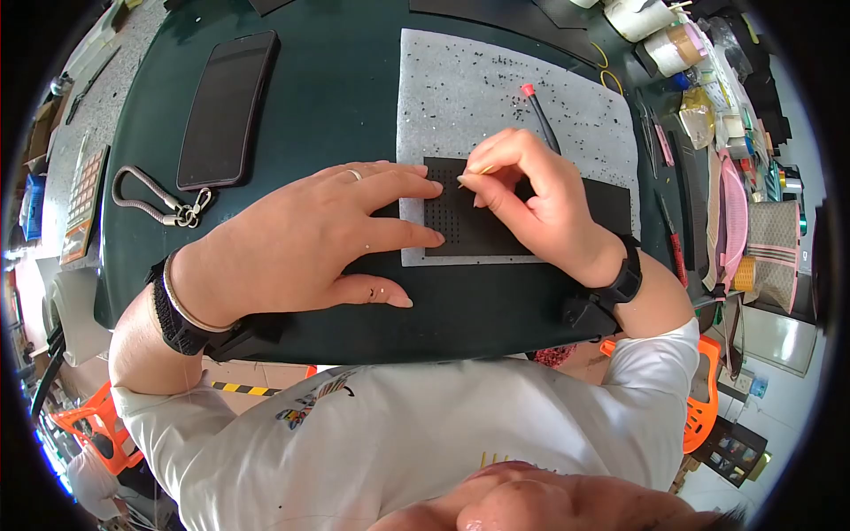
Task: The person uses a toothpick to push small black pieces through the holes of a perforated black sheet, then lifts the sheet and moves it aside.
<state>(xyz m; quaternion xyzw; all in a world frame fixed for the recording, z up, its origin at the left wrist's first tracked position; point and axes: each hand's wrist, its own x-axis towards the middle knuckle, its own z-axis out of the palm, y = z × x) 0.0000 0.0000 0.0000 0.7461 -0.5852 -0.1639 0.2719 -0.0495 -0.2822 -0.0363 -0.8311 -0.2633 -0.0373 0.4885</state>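
A flat black sheet (478,228) with rows of small holes at its left end lies on a white speckled sheet (443,97). My left hand (310,234) is spread, palm down, its fingertips resting on the black sheet's left edge beside the holes. My right hand (540,208) is closed in a pinch over the black sheet, just right of the holes. Between its fingertips shows a thin yellowish pointed tool (486,170), mostly hidden by the fingers. Past the right hand lies a dark-handled tool with a red end (540,117).
Dark bits are scattered over the white sheet. A smartphone (227,111) and a coiled cord with a metal clasp (146,195) lie at the left of the dark green table (345,80). A calculator (84,203) is further left. Tape rolls (673,49) and tools crowd the right side.
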